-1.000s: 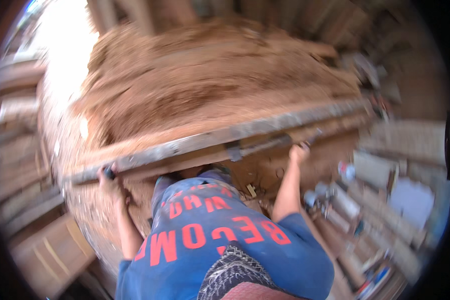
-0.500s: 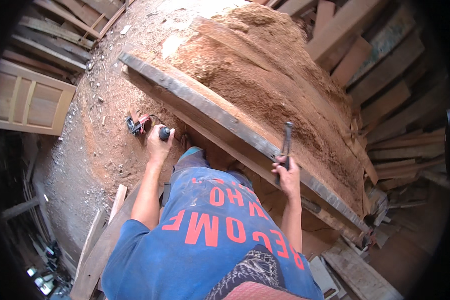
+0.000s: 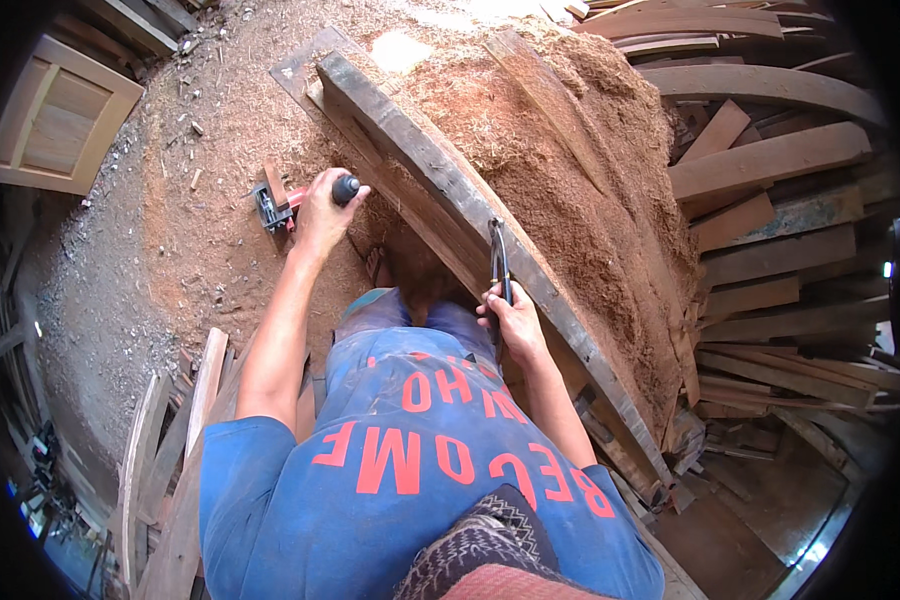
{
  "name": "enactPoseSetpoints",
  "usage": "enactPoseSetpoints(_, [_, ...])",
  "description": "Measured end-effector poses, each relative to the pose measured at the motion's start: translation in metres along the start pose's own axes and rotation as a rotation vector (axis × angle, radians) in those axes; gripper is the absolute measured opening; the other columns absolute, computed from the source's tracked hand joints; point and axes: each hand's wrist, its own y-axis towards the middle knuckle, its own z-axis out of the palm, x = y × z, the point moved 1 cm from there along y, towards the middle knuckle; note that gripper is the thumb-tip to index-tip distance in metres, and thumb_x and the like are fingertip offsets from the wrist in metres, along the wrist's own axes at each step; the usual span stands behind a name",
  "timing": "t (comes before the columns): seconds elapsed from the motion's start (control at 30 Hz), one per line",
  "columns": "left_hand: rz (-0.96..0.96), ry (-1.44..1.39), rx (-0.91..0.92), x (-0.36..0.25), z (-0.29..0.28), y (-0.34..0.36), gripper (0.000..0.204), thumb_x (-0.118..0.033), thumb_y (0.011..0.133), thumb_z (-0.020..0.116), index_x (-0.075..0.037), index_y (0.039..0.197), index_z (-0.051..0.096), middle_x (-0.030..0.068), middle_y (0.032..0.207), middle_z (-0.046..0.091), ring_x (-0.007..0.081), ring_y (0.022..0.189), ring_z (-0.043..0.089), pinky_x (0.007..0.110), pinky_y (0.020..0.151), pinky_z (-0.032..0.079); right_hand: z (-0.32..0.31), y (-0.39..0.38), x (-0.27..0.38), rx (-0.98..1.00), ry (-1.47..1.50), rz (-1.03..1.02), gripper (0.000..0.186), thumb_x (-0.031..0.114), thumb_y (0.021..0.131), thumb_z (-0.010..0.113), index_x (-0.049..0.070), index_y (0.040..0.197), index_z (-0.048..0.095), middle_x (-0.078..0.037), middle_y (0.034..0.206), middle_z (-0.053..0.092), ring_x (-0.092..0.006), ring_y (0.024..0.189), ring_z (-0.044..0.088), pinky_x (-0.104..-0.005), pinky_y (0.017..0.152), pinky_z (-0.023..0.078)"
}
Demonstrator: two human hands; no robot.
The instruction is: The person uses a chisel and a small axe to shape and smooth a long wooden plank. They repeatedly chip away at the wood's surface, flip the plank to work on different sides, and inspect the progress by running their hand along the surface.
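Woodwork in the form of a pale framed panel (image 3: pixel 65 115) is resting well left of the long beam (image 3: pixel 432 178). Nearer the beam's far end, a metal-and-red piece (image 3: pixel 278 205) is showing beside the left hand (image 3: pixel 322 213), whose grip is wrapping round a dark-ended handle (image 3: pixel 346 188); I can't tell whether the two are joined. The beam itself is lying slantwise before the person, its grey side looking weathered, with no worked stretch that I'm picking out. Over that side, the right hand (image 3: pixel 510 315) is grasping pincers (image 3: pixel 498 255), fingers curling round the handles, head pointing away; whether its mouth is biting anything, I can't tell. By my judgement the work is standing partway: tools are in hand, nothing visibly finished. Right of the beam, a shavings heap (image 3: pixel 620 260) is spreading, stacked boards (image 3: pixel 770 165) lying beyond.
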Motion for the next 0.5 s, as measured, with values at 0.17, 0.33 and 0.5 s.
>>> enactPoseSetpoints(0.17, [0.103,0.137,0.030,-0.009,0.007,0.050,0.050,-0.035,0.089,0.086,-0.007,0.125,0.066,0.0155,0.132,0.062,0.0328,0.123,0.064,0.046,0.106,0.053,0.020,0.030,0.005,-0.059,-0.031,-0.032,0.013,0.011,0.105,0.060,0.005,0.113,0.051,-0.010,0.096,0.066,-0.0156,0.075,0.068,-0.0298,0.061,0.058])
enactPoseSetpoints(0.33, [0.152,0.394,0.072,0.001,0.013,0.128,0.063,-0.026,0.081,0.091,-0.011,0.136,0.065,0.0150,0.155,0.048,0.0394,0.137,0.052,0.050,0.117,0.047,0.032,0.051,0.002,-0.022,-0.016,-0.054,0.020,0.016,0.108,0.058,0.004,0.118,0.046,-0.009,0.084,0.065,-0.0155,0.064,0.065,-0.0302,0.056,0.055])
enactPoseSetpoints(0.5, [0.202,0.474,0.248,0.015,0.004,0.200,0.072,-0.032,0.081,0.090,-0.018,0.145,0.062,0.0101,0.167,0.039,0.0431,0.150,0.036,0.055,0.125,0.036,0.040,0.055,-0.005,-0.128,-0.033,-0.003,0.024,0.030,0.111,0.051,0.006,0.115,0.049,-0.006,0.077,0.061,-0.0137,0.056,0.059,-0.0304,0.049,0.050])
